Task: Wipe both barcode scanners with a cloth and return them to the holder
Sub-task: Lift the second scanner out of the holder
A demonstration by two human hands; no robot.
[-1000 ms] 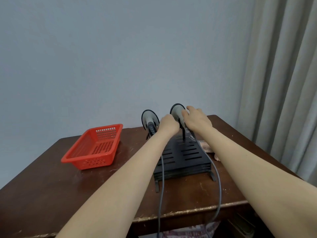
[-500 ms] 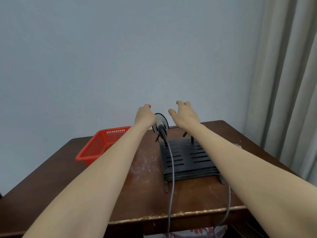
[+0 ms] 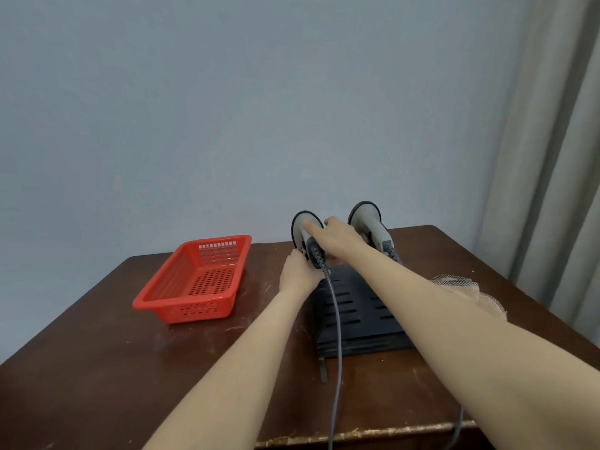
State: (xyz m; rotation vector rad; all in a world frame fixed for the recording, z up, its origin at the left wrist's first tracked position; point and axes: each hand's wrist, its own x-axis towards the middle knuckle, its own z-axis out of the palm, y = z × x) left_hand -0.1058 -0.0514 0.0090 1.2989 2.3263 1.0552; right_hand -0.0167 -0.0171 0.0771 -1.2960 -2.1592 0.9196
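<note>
Two grey barcode scanners stand at the far end of a black slotted holder (image 3: 354,316) on the brown table. The left scanner (image 3: 303,232) is gripped from both sides: my left hand (image 3: 300,274) at its lower handle, my right hand (image 3: 337,238) around its neck. The right scanner (image 3: 368,219) stands untouched just behind my right wrist. A grey cable (image 3: 337,336) runs from the left scanner toward me over the table edge. A pale netted cloth (image 3: 467,290) lies on the table right of the holder, partly hidden by my right forearm.
A red perforated plastic basket (image 3: 194,280) sits on the table (image 3: 97,368) left of the holder. A plain wall is behind the table, and a grey curtain (image 3: 558,157) hangs at the right. The table's worn front edge is near me.
Both hands dropped from raised, open positions above the holder and closed onto the left scanner. The view shifted, so the right scanner and the cloth show again.
</note>
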